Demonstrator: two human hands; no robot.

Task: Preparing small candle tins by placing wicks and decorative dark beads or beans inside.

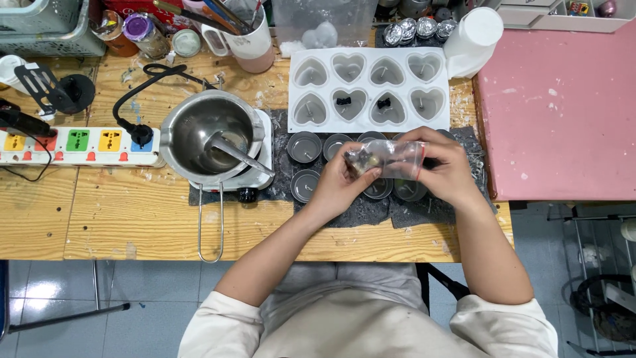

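Note:
Both my hands hold a small clear plastic zip bag [391, 158] with small dark pieces inside. My left hand [343, 180] pinches its left end, my right hand [445, 167] grips its right end. The bag hangs above several small round metal tins [305, 146] with wicks, set on a dark grey cloth [371, 211]. Just beyond them lies a white silicone mould [369, 89] with heart-shaped cavities; two of them hold small dark bows.
A steel melting pot [211, 136] with a spoon sits on a small white hot plate at the left, its wire handle reaching the desk edge. A power strip [78, 146] lies further left. A pink board [556, 109] covers the right side. Cups, jars and baskets line the back.

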